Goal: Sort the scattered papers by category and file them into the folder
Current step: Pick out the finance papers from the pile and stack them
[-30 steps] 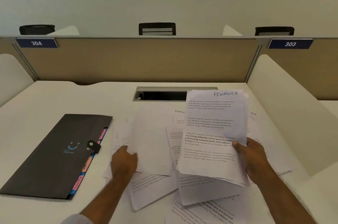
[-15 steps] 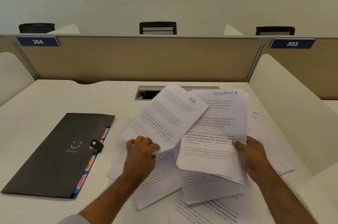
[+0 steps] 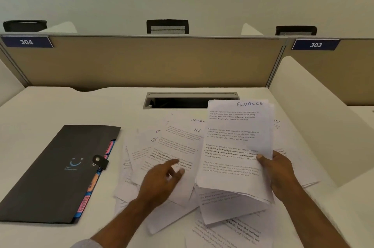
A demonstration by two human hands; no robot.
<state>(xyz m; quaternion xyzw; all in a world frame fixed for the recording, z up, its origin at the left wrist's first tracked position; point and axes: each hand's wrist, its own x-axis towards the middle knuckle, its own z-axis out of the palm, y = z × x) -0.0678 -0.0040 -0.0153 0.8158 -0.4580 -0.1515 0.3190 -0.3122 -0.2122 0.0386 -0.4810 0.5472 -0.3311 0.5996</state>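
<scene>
Right hand (image 3: 280, 175) pinches white printed stack headed FINANCE (image 3: 236, 146); left hand (image 3: 159, 183) loose-fingered, grip empty, over scattered white sheets (image 3: 176, 146) mid-desk.

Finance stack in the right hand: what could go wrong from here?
1. The right hand pinches the Finance stack by one edge only; its lower sheets fan out and could slip back into the pile.
2. The left hand hovers open over overlapping papers marked HR and ADMIN; grabbing two together could misfile one.
3. The folder is strapped shut, so filing needs a free hand.
</scene>
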